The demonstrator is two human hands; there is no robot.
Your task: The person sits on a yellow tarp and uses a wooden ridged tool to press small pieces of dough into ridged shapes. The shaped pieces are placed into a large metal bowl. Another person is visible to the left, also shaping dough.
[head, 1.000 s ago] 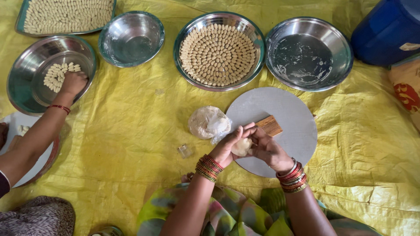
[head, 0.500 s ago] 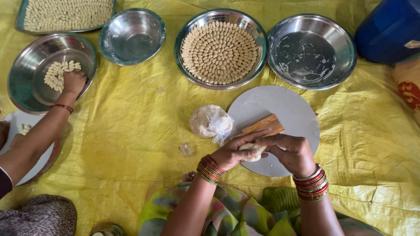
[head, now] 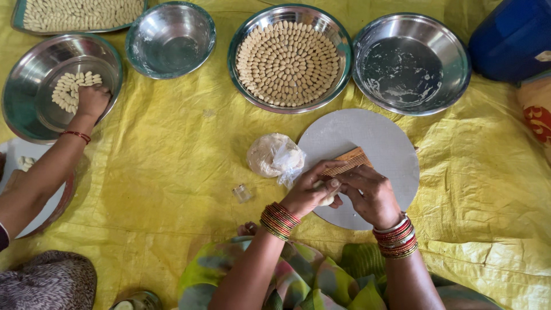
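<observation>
**Packages and labels on the yellow sheet**

Just left of my left hand (head: pixel 307 194) lies a clear plastic bag (head: pixel 275 156), crumpled and knotted round a pale tan lump of dough; it rests on the yellow sheet (head: pixel 172 172), touching the edge of the round grey board (head: pixel 373 143); at the far right edge, below a blue container (head: pixel 513 37), I see part of a pale sack (head: pixel 536 109) bearing a red printed label; the container shows a small white sticker at its right side; no signs or screens.
</observation>
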